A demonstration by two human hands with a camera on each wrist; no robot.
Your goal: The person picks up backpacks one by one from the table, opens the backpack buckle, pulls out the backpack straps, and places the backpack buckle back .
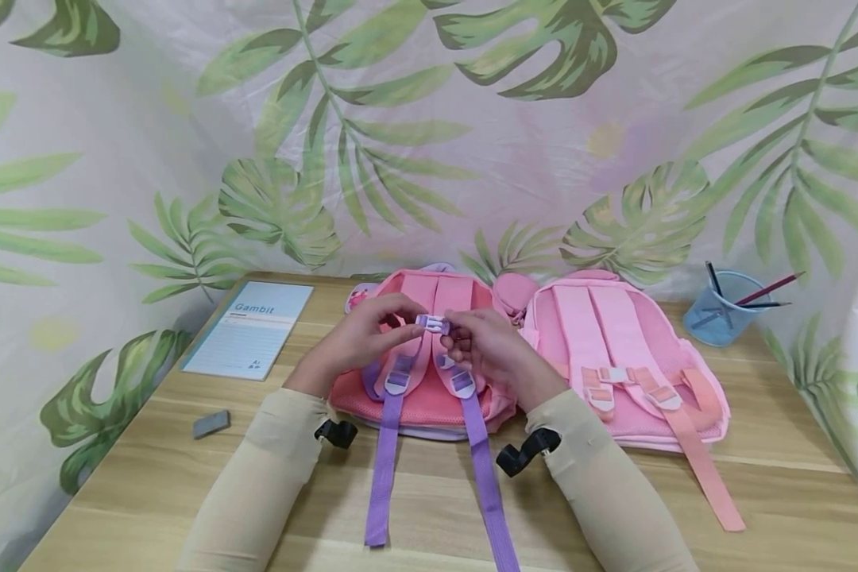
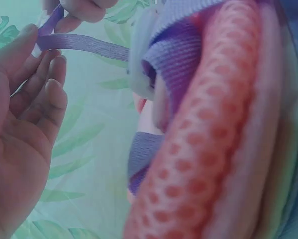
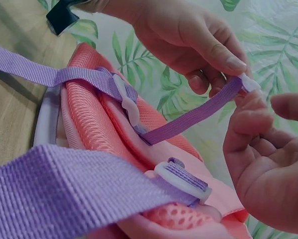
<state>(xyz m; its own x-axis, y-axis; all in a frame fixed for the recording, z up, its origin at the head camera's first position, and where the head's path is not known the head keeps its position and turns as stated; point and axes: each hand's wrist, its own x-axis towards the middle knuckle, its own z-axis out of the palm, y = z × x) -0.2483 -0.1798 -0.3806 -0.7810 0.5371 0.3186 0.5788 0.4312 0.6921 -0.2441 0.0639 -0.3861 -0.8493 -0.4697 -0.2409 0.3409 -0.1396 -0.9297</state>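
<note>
A small white side-release buckle (image 1: 433,323) on purple webbing is held up over the back of a coral and purple backpack (image 1: 422,407). My left hand (image 1: 381,327) pinches its left end between thumb and fingers. From the right side, my right hand (image 1: 492,346) pinches the other end, fingertips close to those of the left. In the right wrist view a thin purple strap (image 3: 194,117) runs from the shoulder strap up to the buckle (image 3: 249,83). Two wide purple straps (image 1: 382,485) hang toward the front of the table from white adjusters (image 1: 397,384).
To the right lies a pink backpack (image 1: 643,318), its chest buckle (image 1: 617,375) fastened. Behind it at the right stands a blue mesh cup (image 1: 719,324) with pencils. At left are a notebook (image 1: 250,330) and a grey eraser (image 1: 211,424) on the wooden table (image 1: 150,485).
</note>
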